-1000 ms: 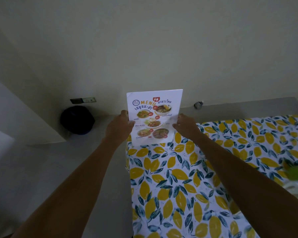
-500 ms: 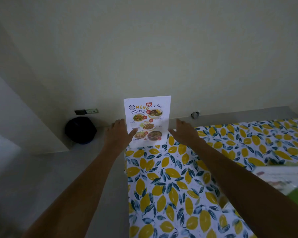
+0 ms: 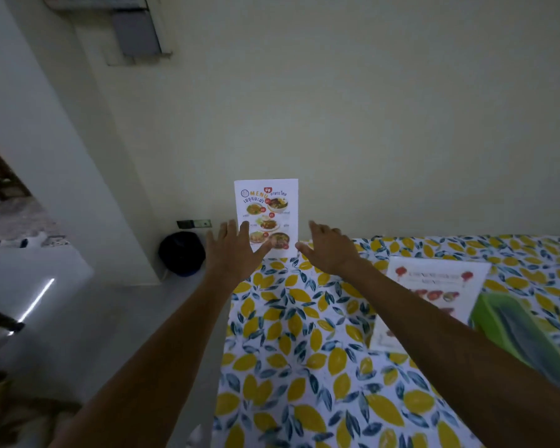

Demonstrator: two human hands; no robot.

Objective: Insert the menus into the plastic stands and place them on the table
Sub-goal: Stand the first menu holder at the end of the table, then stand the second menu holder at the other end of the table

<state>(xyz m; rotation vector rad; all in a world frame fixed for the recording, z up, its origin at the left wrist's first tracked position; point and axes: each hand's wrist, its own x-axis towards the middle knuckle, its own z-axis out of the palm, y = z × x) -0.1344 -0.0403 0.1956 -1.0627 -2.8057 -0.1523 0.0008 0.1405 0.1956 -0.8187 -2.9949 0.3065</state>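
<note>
A white menu (image 3: 267, 208) with food pictures stands upright at the far left corner of the table (image 3: 304, 367), which wears a lemon-print cloth. Its plastic stand is too clear to make out. My left hand (image 3: 232, 250) hovers just left of and in front of the menu, fingers spread, overlapping its lower left corner in view. On the other side, my right hand (image 3: 328, 248) is open too, a little apart from the menu's right edge. Neither hand holds anything. Another menu sheet (image 3: 434, 286) with red lanterns lies flat on the table at the right.
A green tray (image 3: 524, 337) sits at the right edge, partly over the flat menu. A dark round object (image 3: 181, 253) rests on the floor by the wall, left of the table. The table's left edge runs down beside my left forearm.
Both hands have let go of the standing menu and opened, drawing slightly back from it. The view has tilted up and right, bringing the flat menu and green tray into sight.
</note>
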